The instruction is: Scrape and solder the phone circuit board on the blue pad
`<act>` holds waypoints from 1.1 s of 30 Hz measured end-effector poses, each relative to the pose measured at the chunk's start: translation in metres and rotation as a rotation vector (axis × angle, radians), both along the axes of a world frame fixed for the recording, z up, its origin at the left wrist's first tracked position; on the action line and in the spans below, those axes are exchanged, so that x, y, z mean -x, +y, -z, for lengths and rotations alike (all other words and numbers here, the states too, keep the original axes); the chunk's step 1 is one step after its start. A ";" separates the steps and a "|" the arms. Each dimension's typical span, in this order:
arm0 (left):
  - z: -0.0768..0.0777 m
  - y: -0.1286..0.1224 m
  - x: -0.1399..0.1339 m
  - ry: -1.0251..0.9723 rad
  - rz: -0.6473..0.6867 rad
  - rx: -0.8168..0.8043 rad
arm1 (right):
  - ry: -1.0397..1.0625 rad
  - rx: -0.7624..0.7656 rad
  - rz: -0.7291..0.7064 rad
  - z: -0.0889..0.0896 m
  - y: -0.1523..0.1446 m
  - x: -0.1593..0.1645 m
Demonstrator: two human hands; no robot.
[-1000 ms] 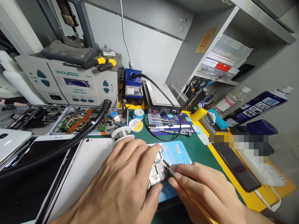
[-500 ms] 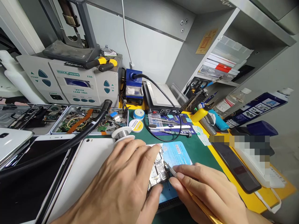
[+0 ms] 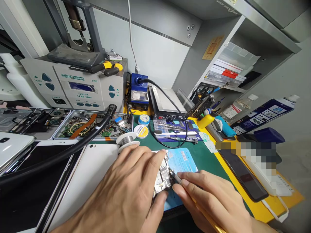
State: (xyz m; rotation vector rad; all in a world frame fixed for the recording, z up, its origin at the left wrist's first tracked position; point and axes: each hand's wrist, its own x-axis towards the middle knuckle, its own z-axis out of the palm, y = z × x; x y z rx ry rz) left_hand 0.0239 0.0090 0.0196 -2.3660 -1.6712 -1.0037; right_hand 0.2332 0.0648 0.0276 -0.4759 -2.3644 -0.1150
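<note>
A person's two bare hands work over a green tabletop (image 3: pixel 209 158). The left hand (image 3: pixel 131 184) holds a small circuit board (image 3: pixel 165 176), its index fingertip at the board's far end and its thumb, set apart from the fingers, at the near edge; the palm hides the rest of the grip. The board lies over a blue card (image 3: pixel 182 161). The right hand (image 3: pixel 211 194) pinches a gold-handled tool (image 3: pixel 178 178) like a pen, between thumb and fingers, its dark tip at the board's right side; whether it touches cannot be told. A spool (image 3: pixel 128 139) of wire stands just beyond the left hand's fingers. A grey station (image 3: pixel 82 89) sits at back left, and a dark phone (image 3: pixel 245 174) lies at right.
</note>
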 end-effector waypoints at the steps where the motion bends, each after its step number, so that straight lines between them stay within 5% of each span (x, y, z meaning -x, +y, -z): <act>1: 0.001 0.000 0.001 0.006 0.001 -0.005 | 0.011 -0.002 0.000 0.001 0.001 0.000; 12: -0.001 0.003 0.004 0.032 -0.011 -0.044 | 0.060 0.048 -0.023 0.002 0.004 0.002; 20: -0.002 0.002 -0.002 0.031 -0.061 -0.018 | 0.099 0.246 -0.004 -0.008 0.009 0.001; 33: 0.003 0.007 0.000 0.005 -0.026 -0.017 | 0.012 0.014 -0.024 0.002 0.005 -0.001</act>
